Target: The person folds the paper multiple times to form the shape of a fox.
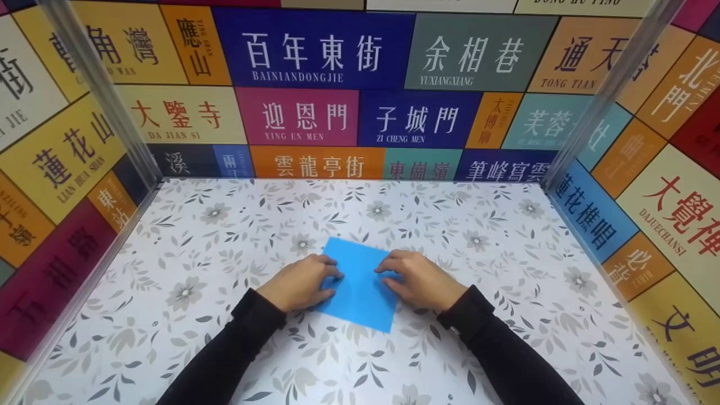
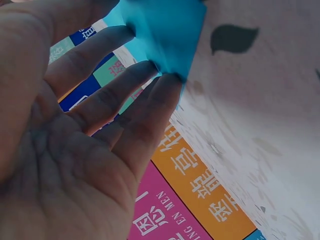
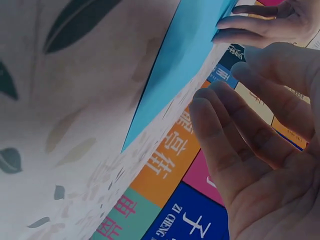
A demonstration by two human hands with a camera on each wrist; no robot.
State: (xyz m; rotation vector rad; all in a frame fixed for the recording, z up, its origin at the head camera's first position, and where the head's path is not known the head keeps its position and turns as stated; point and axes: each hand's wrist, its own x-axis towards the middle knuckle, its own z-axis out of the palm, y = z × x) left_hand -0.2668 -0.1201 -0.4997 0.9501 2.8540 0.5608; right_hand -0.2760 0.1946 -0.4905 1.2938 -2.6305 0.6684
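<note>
A square sheet of blue paper (image 1: pixel 358 292) lies flat on the tabletop, turned slightly askew. At its left edge my left hand (image 1: pixel 301 283) rests its fingertips on the sheet. In the left wrist view these fingers (image 2: pixel 112 97) are loosely extended and touch the blue paper (image 2: pixel 167 32). Over the right edge is my right hand (image 1: pixel 426 281), its fingers slightly bent. From the right wrist view, the right fingertips (image 3: pixel 202 107) look raised a little off the paper (image 3: pixel 175 70), with nothing between them. Both wrists wear black sleeves.
The table (image 1: pixel 236 343) has a white covering with grey leaves and flowers. Panels of coloured signs with Chinese characters form a back wall (image 1: pixel 315 50), a left wall (image 1: pixel 53 225) and a right wall (image 1: pixel 664 225). Clear strips run along the corners.
</note>
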